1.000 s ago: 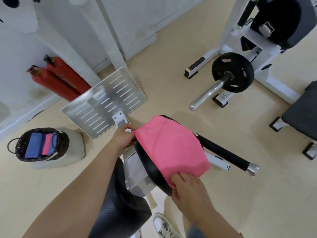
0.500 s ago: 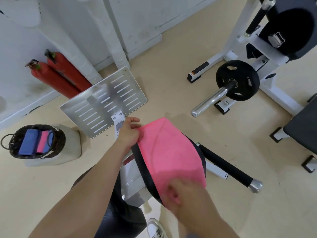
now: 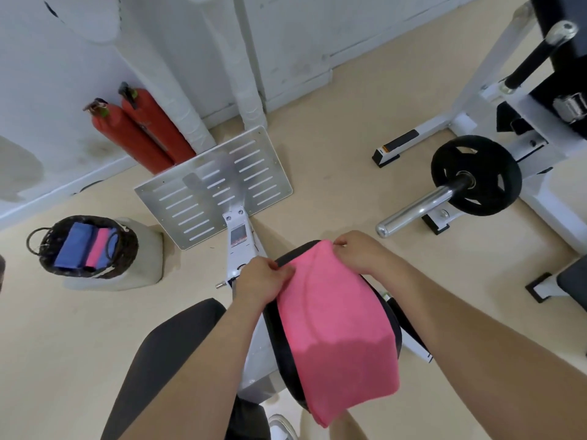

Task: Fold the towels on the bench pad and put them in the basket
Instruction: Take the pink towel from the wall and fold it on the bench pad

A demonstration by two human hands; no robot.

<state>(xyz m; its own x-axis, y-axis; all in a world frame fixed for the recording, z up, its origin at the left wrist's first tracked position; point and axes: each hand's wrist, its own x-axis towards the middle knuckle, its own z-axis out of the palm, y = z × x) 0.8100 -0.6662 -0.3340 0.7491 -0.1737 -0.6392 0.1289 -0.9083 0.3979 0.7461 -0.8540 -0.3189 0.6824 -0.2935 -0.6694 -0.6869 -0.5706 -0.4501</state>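
This is a gym, a weights room by its gear. A slotted metal footplate (image 3: 216, 185) on a white machine arm (image 3: 238, 236) stands on the beige floor (image 3: 333, 122). Right of it, a black weight plate (image 3: 476, 175) sits on a chrome bar sleeve (image 3: 416, 212), carried by a white steel frame (image 3: 495, 87) with black padding (image 3: 568, 42) at its top. Nearer than the footplate is a black bench pad (image 3: 279, 338) on the same machine, and another black pad (image 3: 575, 277) shows far to its right. Behind the footplate, two red fire extinguishers (image 3: 149, 128) stand at a scuffed white wall (image 3: 63, 74). Left of it, a dark wicker basket (image 3: 124, 249) holds folded blue and pink towels (image 3: 76, 246).
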